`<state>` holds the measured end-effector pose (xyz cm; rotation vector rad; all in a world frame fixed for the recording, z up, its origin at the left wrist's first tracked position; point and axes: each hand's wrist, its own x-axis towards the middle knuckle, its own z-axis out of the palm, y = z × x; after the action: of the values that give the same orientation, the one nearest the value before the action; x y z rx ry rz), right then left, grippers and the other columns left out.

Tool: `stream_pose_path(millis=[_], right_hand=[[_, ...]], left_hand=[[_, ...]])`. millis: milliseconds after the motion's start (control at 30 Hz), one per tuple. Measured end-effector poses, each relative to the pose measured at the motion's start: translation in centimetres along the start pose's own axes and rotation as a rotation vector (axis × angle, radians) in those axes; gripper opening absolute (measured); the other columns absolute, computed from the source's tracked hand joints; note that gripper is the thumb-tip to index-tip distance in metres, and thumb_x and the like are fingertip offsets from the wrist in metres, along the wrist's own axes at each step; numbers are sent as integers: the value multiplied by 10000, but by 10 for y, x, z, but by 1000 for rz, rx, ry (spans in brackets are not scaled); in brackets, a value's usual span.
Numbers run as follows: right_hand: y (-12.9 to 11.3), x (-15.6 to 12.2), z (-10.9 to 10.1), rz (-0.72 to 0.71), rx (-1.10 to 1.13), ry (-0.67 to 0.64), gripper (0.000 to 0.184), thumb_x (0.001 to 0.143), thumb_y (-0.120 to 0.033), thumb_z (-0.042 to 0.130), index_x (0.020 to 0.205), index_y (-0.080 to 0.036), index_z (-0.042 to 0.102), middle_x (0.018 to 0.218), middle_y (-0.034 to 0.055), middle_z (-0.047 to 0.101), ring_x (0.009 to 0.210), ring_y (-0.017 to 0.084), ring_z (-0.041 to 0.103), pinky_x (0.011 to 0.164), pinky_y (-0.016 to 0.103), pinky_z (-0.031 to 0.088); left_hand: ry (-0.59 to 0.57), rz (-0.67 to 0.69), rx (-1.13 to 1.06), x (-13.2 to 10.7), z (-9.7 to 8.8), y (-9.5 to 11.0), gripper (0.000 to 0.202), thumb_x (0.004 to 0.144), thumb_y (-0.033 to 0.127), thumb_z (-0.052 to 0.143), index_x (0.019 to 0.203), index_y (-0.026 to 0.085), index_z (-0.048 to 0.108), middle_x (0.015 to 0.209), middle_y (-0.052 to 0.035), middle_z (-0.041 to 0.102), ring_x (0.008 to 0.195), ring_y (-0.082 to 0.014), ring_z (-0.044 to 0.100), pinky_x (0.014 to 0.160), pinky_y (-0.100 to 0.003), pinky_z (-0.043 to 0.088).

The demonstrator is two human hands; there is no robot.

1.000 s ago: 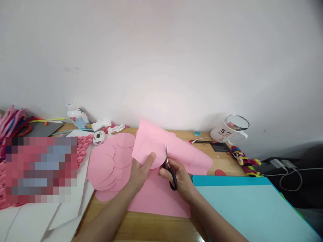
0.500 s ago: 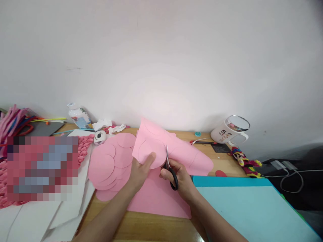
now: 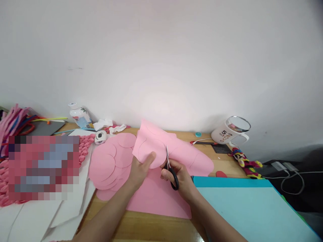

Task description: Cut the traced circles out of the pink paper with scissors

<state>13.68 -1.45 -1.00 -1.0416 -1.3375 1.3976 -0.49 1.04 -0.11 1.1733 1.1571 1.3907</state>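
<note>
A large pink sheet (image 3: 181,148), marked with circle outlines, curls up off the table in front of me. My left hand (image 3: 141,168) pinches its lower left part, thumb lying on a partly cut-out circle. In my right hand (image 3: 178,173) are scissors (image 3: 174,178) with black handles, their blades upright at the right edge of that circle. Whether the blades are fully closed is hard to make out. Left of my hands lies a heap of pink circles (image 3: 102,168). Another flat pink sheet (image 3: 158,198) rests on the table under my wrists.
A white mug (image 3: 224,132), a small doll (image 3: 246,163) and a light blue folder (image 3: 247,205) are on the right. On the left are a white bottle (image 3: 80,116), crumpled tissue (image 3: 117,128), pink braided pieces (image 3: 85,144) and white boards (image 3: 68,210). A wall (image 3: 161,67) stands behind.
Very little differs. The view has shifted slightly; both hands, the scissors and the pink sheet keep nearly the same positions.
</note>
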Motion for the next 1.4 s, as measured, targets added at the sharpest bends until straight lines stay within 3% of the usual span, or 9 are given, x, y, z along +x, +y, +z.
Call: stream_pose_path(millis=[400,600,800,867,1133,1300,1400], right_hand=[[-4,0,2,4,-25,25,271,700,-416,635,688,-177,509,519,-51,420,492,93,350,469,230,290],[1,1,1,-1,-48,31,281,700,-430,634,713,-178,511,520,-57,391,482,90,329,457,224,277],[10,-4,1,-196,-350,272,219,640,-314,714,685,-177,549,555,-34,455,532,122,412,538,254,354],[10,-6,2,-202,-413,322,207,631,-292,724,669,-181,553,558,-31,465,545,129,422,557,261,364],[1,-5,9,133,1,76,268,719,-417,634,702,-169,533,535,-42,437,504,102,396,480,234,318],[3,-2,9,165,75,72,307,706,-443,640,666,-169,508,517,-51,418,496,99,409,485,242,331],[6,0,9,130,76,107,323,712,-446,633,629,-173,481,506,-60,401,498,98,410,498,245,346]], left_hand=[[-8,-21,-16,2,-1,0,213,711,312,623,839,152,567,791,-32,632,776,-187,604,701,-303,494],[-22,-31,-33,2,-1,0,316,712,316,625,967,134,585,853,-63,659,841,-217,616,726,-328,508],[-110,-51,-198,1,-1,-2,462,718,298,630,1150,176,521,1041,-83,654,969,-224,599,858,-365,461],[-148,-76,-243,2,-1,-1,479,711,283,634,1163,175,514,1071,-95,646,980,-231,596,859,-375,456],[-158,-256,-69,10,-5,4,283,711,265,596,954,122,608,913,-92,689,827,-215,627,734,-338,484],[-88,-242,30,10,-5,9,258,659,289,639,854,121,656,853,-87,701,808,-221,633,673,-310,500],[-18,-191,136,7,-2,10,242,651,350,647,696,112,660,654,-52,676,643,-195,621,543,-266,480]])
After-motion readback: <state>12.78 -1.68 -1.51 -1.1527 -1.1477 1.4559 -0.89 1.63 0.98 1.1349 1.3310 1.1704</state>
